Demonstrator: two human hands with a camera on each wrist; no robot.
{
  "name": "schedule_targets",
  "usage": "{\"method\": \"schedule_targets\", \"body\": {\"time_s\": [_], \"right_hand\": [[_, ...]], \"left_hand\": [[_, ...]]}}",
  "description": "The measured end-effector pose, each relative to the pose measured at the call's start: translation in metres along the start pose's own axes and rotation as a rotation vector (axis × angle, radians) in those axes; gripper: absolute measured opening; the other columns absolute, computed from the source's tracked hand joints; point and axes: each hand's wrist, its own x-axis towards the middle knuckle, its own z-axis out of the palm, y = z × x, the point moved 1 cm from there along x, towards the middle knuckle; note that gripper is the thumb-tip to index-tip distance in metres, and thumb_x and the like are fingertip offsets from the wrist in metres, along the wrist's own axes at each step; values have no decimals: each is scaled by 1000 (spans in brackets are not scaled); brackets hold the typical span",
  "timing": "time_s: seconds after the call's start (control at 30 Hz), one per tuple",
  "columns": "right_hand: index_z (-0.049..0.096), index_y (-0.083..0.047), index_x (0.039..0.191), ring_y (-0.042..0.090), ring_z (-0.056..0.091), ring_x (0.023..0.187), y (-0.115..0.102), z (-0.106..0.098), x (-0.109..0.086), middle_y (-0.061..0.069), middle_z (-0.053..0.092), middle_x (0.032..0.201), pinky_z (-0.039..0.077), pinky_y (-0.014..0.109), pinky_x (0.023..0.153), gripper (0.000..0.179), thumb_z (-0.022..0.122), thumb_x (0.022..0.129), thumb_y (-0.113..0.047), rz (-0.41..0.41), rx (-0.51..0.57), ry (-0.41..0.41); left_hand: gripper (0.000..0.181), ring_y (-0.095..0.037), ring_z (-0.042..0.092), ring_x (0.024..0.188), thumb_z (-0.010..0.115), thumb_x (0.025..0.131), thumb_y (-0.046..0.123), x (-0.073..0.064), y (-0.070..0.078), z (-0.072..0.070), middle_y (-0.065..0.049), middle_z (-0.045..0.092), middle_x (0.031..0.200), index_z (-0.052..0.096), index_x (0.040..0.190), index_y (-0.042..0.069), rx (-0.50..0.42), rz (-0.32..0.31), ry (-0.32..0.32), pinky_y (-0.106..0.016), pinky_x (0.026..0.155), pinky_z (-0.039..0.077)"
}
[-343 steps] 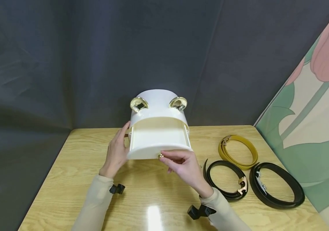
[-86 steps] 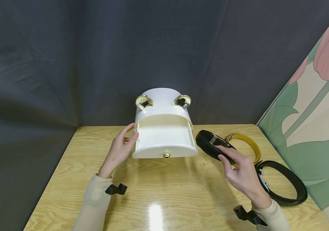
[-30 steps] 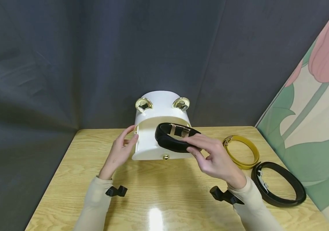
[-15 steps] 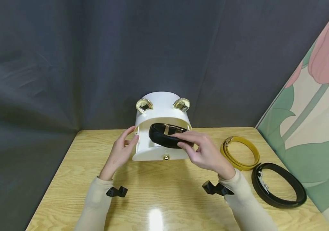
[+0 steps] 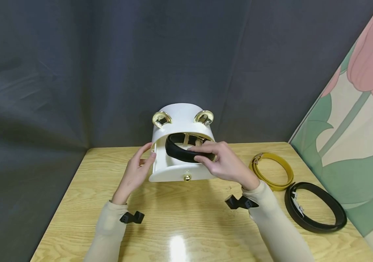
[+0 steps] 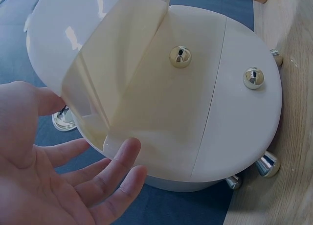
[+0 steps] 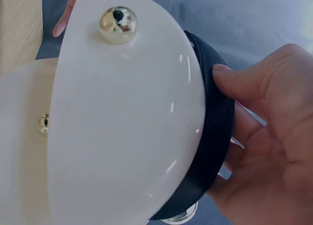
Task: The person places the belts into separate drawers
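The right hand (image 5: 222, 162) pinches a coiled black belt (image 5: 179, 153) between thumb and fingers, over the pulled-out drawer (image 5: 170, 174) of the white box (image 5: 182, 118). The left hand (image 5: 134, 174), fingers loosely spread, is at the box's left side. A yellow belt (image 5: 276, 187) and a second black belt (image 5: 317, 227) lie on the table (image 5: 173, 214) to the box's right.
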Motion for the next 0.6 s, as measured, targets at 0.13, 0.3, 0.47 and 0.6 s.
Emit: {"method": "schedule_targets", "body": {"time_s": [0.13,0.3,0.47,0.6], "right_hand": [[81,-11,125,11,64,80,5,0,5,3,82,110,50,27,71,28,78,97,-10,26,-13,-50],[82,-11,121,13,75,93,15,0,13,4,83,111,57,30,82,27,81,95,-12,67,12,-127],[84,-13,118,14,77,107,19,0,18,0,82,114,59,32,87,25,84,93,-14,91,16,-160],[85,-15,115,12,78,104,19,1,21,-1,83,111,59,30,86,24,86,91,-17,122,21,-163]], "left_hand": [[56,-41,70,122,54,112,38,0,0,0,-11,42,170,42,164,19,-9,1,-2,-42,83,58],[56,-40,69,122,54,112,38,0,-2,1,-11,41,170,42,164,19,-7,4,-2,-39,83,57],[56,-39,70,120,54,112,38,1,-3,2,-10,42,169,43,164,18,-1,7,3,-34,80,56],[56,-39,71,119,55,112,38,0,-2,2,-9,43,169,43,163,19,0,9,9,-38,81,57]]}}
